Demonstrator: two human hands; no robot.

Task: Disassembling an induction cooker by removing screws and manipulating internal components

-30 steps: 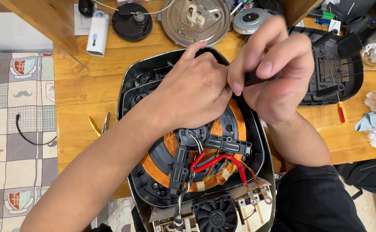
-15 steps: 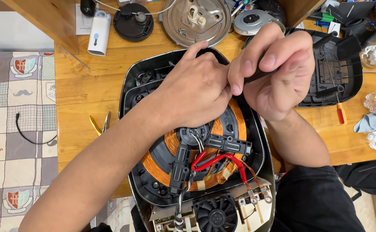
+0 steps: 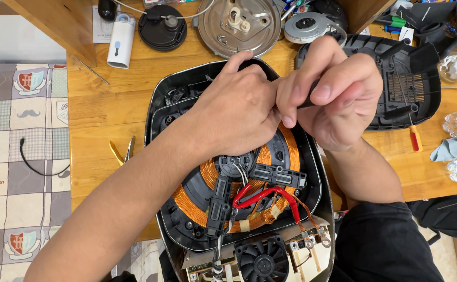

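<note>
Opened black cooker base (image 3: 312,172) on wooden table (image 3: 108,109), lying directly under both hands. Inside, round copper coil (image 3: 197,201) with red wires (image 3: 267,196), small fan (image 3: 262,261) at 6 o'clock. Left hand (image 3: 236,112) pressed flat on upper coil, fingers hidden. Right hand (image 3: 338,96) closed around thin dark tool (image 3: 307,102).

One head camera looks steeply down, close over the wooden table (image 3: 98,112).

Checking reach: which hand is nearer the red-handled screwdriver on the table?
Right. The right hand sits just left of the red-handled screwdriver, apart from it. The left hand lies farther left, over the opened cooker.
</note>
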